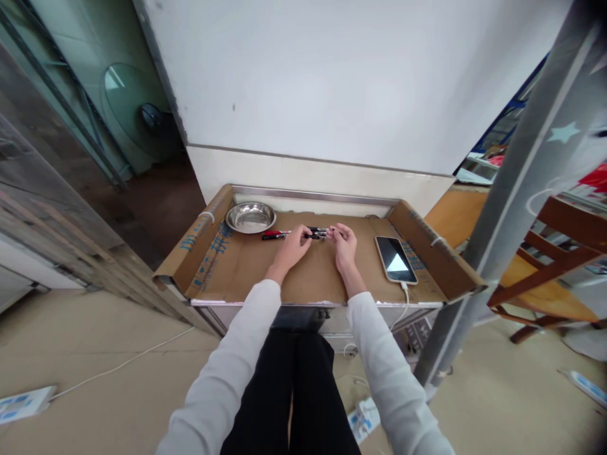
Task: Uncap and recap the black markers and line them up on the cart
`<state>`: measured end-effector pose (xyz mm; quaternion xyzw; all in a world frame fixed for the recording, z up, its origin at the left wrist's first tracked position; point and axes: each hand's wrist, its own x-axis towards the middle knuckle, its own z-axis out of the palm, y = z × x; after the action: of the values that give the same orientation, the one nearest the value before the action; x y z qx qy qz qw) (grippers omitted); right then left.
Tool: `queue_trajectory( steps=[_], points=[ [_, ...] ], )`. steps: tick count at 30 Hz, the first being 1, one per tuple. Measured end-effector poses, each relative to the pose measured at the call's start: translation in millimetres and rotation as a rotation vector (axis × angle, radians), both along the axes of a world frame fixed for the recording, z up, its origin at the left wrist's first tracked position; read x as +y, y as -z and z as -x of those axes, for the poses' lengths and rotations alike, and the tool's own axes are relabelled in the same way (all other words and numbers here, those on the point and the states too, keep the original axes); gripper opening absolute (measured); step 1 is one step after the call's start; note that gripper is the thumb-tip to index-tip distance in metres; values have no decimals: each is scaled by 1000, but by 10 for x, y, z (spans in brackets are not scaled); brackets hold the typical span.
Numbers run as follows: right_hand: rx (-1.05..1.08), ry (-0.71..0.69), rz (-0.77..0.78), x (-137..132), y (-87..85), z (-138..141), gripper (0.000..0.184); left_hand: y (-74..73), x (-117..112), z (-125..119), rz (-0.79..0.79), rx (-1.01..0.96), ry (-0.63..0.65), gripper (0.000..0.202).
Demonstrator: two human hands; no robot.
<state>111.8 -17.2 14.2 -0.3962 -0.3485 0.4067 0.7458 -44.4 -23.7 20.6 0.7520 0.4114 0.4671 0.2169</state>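
My left hand [294, 244] is closed in a pinch over the cardboard, at one end of a black pen [315, 236]. At the pen's other end, my right hand [345, 241] has its fingers curled together. The pen lies roughly level between both hands. Just behind them, more pens rest on the cardboard, one of them a red and black pen [274, 234] that shows to the left of my left hand. Fine details of the pens are too small to tell. A shallow metal bowl [251, 218] sits at the back left.
Brown cardboard [246, 278] lines the small table, with folded-up sides left and right. A smartphone [396, 260] with a white cable lies on the right. A grey metal post [507, 183] and a wooden chair [545, 253] stand to the right. A power strip [26, 404] lies on the floor.
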Motion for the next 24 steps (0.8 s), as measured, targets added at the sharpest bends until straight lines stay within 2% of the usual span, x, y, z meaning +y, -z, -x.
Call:
queue_trajectory(
  steps=[3,8,12,15,20,24],
  points=[
    [-232,9,-43,-21,2,-5,21,15,14,18,-8,109,-47,14],
    [-754,-30,-152,-84,3,4,14,-28,-15,37,-58,275,-281,22],
    [-1064,-138,-175,-136,24,13,25,-86,-124,75,-73,327,-361,25],
    [-1151,-145,-175,-141,40,9,32,-96,-195,99,-88,381,-339,23],
    [-1264,-37,-138,-117,36,-10,29,-28,-154,86,-59,450,-238,22],
    [-1199,-55,-109,-131,8,-10,24,55,-43,69,-77,367,-145,21]
  ],
)
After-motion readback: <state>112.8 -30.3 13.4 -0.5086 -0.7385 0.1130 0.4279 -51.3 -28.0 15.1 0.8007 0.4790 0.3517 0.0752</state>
